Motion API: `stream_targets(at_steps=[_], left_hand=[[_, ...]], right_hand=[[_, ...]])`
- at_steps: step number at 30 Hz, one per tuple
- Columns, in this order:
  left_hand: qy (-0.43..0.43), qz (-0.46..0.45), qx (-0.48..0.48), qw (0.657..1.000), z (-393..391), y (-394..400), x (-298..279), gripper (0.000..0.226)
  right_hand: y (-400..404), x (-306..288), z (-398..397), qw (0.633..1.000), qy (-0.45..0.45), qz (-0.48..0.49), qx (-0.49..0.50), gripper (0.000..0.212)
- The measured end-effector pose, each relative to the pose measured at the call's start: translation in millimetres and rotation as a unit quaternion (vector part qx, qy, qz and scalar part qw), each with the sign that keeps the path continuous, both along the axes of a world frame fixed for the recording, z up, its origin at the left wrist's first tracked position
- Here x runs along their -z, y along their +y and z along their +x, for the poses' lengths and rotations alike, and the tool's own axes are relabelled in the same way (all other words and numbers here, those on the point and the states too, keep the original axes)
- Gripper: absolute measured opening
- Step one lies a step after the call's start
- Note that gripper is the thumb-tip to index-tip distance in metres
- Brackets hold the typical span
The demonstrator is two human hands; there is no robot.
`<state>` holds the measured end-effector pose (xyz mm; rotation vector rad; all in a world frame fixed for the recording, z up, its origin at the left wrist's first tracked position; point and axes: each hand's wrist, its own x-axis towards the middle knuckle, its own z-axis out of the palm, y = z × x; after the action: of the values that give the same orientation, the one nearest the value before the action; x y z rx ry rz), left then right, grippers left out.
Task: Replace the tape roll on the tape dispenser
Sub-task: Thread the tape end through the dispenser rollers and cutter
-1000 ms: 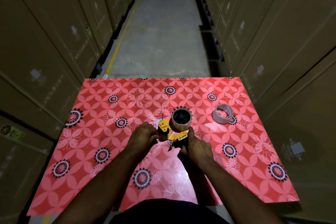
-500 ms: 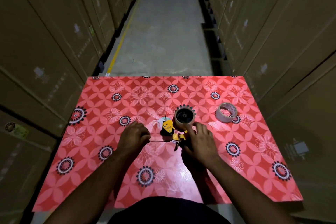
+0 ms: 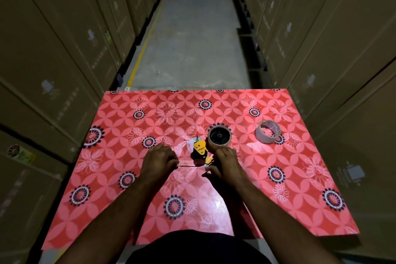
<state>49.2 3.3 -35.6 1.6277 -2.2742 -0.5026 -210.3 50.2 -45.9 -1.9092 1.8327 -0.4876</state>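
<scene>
A yellow and black tape dispenser (image 3: 199, 149) lies on the red flowered table (image 3: 128, 188), with a brown tape roll (image 3: 219, 137) mounted on its far end. My right hand (image 3: 227, 163) grips the dispenser's near end, which it hides. My left hand (image 3: 159, 159) pinches a thin strip of tape (image 3: 188, 165) stretched level between the two hands. A second, nearly used-up roll (image 3: 268, 134) lies flat at the table's right, apart from both hands.
Tall stacks of cardboard boxes (image 3: 53, 53) wall in the table on the left and on the right (image 3: 332, 38). A concrete aisle (image 3: 192, 34) with a yellow floor line runs away beyond the table's far edge.
My left hand has drawn away to the left from the dispenser, pulling a strip of tape out between the hands. My right hand has stayed on the dispenser.
</scene>
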Motion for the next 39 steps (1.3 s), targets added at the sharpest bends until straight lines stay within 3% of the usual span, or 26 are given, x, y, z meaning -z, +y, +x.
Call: stream_targets(at_steps=[3, 13, 17, 21, 24, 26, 28, 30, 33, 35, 39], left_hand=[[-0.004, -0.011, 0.014, 1.0, 0.2, 1.5, -2.4, 0.018], [0.019, 0.004, 0.04, 0.999, 12.0, 8.7, 3.3, 0.018], [0.039, 0.044, 0.036, 0.998, 14.1, 11.2, 6.5, 0.016], [0.07, 0.091, 0.007, 0.993, 13.0, 22.2, 1.7, 0.013], [0.073, 0.089, -0.01, 0.993, 13.4, 26.2, -1.6, 0.011], [0.086, 0.101, -0.015, 0.991, 10.2, 28.2, -3.9, 0.013], [0.121, 0.12, -0.037, 0.985, 5.1, 31.7, -7.0, 0.015], [0.158, 0.136, -0.065, 0.976, 1.2, 35.5, -6.2, 0.015], [0.222, 0.155, -0.092, 0.958, -0.3, 41.2, -4.6, 0.014], [0.256, 0.161, -0.126, 0.945, 1.3, 44.1, 0.0, 0.014], [0.299, 0.185, -0.176, 0.919, 3.0, 51.9, -7.2, 0.027]], right_hand=[[2.7, -3.1, 11.3, 0.998, -0.035, -0.027, 0.05, 0.066], [3.8, -3.2, 17.1, 0.994, -0.058, -0.048, 0.075, 0.064], [-1.3, -7.8, 10.6, 0.996, -0.074, -0.013, 0.049, 0.051], [1.1, -4.5, -10.9, 0.991, -0.121, 0.018, 0.058, 0.053], [9.5, 0.0, -37.9, 0.983, -0.138, 0.027, 0.115, 0.049], [10.8, 8.9, -58.8, 0.966, -0.167, 0.109, 0.165, 0.039], [9.9, 14.5, -68.0, 0.915, -0.263, 0.237, 0.192, 0.059], [11.5, 20.8, -66.7, 0.794, -0.448, 0.35, 0.215, 0.082], [13.0, 18.1, -65.0, 0.644, -0.589, 0.45, 0.188, 0.085], [9.7, 17.8, -68.4, 0.582, -0.626, 0.495, 0.16, 0.094], [-0.9, 27.0, -67.1, 0.507, -0.658, 0.546, 0.111, 0.1]])
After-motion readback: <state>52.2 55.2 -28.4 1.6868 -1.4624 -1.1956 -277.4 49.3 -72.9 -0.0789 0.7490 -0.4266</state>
